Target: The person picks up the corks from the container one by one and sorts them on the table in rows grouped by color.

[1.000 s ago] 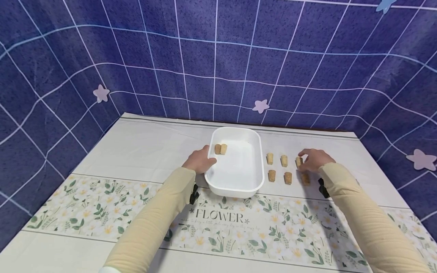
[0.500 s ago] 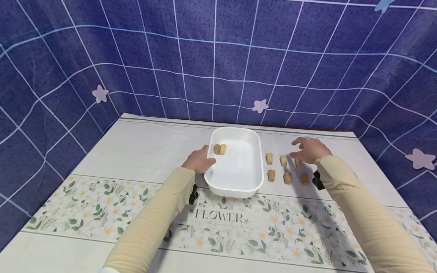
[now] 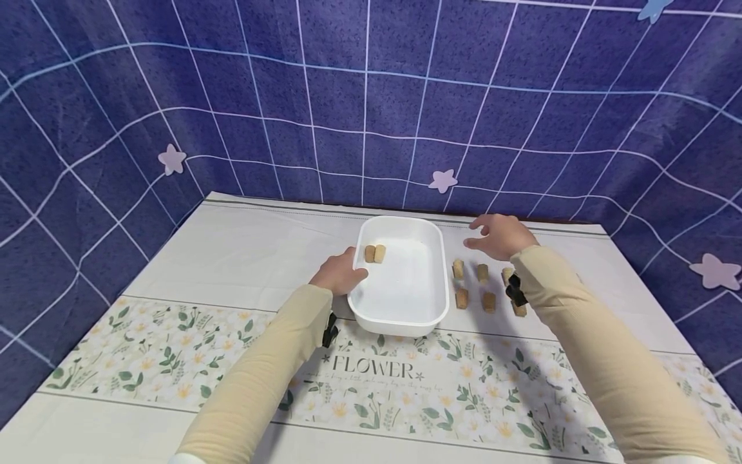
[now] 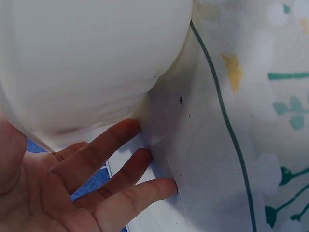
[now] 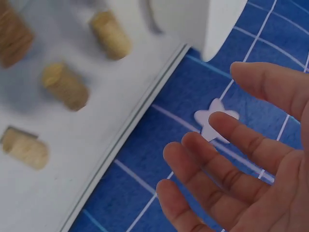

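A white plastic tub point(image 3: 400, 283) stands on the table, with two corks point(image 3: 374, 253) lying side by side in its far left part. My left hand point(image 3: 339, 274) grips the tub's left wall, thumb over the rim and fingers outside. In the left wrist view, the fingers point(image 4: 116, 188) spread along the tub's outer side. My right hand point(image 3: 498, 237), holding nothing, hovers beyond the two rows of corks to the right of the tub. A cork point(image 3: 458, 269) in the far row is nearest the tub; another cork point(image 3: 489, 302) sits in the near row. The right wrist partly covers the rightmost corks.
A white cloth with a floral band point(image 3: 371, 386) covers the table. Behind its far edge hangs a blue gridded curtain point(image 3: 324, 96) with star shapes. The tub's rim point(image 3: 445, 270) rises between the loose corks and the tub's inside.
From beside the rightmost far-row cork, my right hand has lifted and moved left and away, toward the table's far edge, empty. The left hand and tub stay put.
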A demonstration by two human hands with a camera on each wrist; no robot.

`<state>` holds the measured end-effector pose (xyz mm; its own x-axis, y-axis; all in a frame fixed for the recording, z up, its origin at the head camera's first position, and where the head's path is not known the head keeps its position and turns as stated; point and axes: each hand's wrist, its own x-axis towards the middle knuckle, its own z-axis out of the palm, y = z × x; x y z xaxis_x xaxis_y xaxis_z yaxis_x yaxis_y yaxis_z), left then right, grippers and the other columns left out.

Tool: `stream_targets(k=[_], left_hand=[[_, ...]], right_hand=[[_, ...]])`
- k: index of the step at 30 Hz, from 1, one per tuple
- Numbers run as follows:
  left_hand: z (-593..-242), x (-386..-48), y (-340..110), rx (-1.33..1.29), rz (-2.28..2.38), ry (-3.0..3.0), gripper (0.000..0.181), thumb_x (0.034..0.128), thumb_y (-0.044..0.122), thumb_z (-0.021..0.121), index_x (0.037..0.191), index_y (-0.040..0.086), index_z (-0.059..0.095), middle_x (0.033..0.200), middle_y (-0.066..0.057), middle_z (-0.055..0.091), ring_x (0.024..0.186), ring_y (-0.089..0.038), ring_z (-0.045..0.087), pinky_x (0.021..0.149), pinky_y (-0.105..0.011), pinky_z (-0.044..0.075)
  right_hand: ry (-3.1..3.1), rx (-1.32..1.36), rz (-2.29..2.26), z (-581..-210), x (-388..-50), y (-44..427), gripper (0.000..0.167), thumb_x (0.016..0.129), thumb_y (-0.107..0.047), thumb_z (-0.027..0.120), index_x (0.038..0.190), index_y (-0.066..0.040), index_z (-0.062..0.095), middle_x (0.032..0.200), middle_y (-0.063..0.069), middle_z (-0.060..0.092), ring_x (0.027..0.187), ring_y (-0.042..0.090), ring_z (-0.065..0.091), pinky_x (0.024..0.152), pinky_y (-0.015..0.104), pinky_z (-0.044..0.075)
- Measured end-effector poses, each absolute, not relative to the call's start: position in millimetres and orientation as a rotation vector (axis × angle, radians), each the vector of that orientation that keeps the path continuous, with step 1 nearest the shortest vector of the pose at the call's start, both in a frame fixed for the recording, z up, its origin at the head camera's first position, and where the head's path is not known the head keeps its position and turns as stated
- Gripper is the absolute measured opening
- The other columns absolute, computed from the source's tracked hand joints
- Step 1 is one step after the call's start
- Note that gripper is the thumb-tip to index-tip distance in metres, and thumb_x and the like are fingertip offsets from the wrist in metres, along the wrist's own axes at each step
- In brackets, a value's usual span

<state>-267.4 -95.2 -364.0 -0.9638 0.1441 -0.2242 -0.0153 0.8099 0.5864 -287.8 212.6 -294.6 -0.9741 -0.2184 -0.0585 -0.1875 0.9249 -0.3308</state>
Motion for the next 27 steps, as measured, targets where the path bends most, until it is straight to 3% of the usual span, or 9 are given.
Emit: stream_targets(k=[16,27], left_hand=[[-366.2,-269.0,-95.5,0.095,0.906,2.738,0.061,0.101,0.024,0.051,0.155,0.001,0.033,0.132,-0.023,0.061,0.1,-0.029,0.065,0.086,-0.039,0.054],[-367.0,-269.0,-95.4,0.107,0.903,2.741,0.061,0.1017,0.024,0.051,0.155,0.0,0.033,0.131,-0.023,0.062,0.097,-0.029,0.067,0.082,-0.037,0.056]], right_hand=[[2.994,-0.366,-0.473,-278.5,-293.3,152.7,0.047,0.098,-0.029,0.066,0.137,-0.002,0.062,0.128,0.024,0.064,0.118,0.039,0.059,0.097,0.052,0.048],[2.975,-0.357,-0.457,-291.9,-306.4,126.4,0.048,0.097,-0.031,0.066,0.137,-0.005,0.062,0.133,0.019,0.064,0.119,0.036,0.062,0.098,0.049,0.05]])
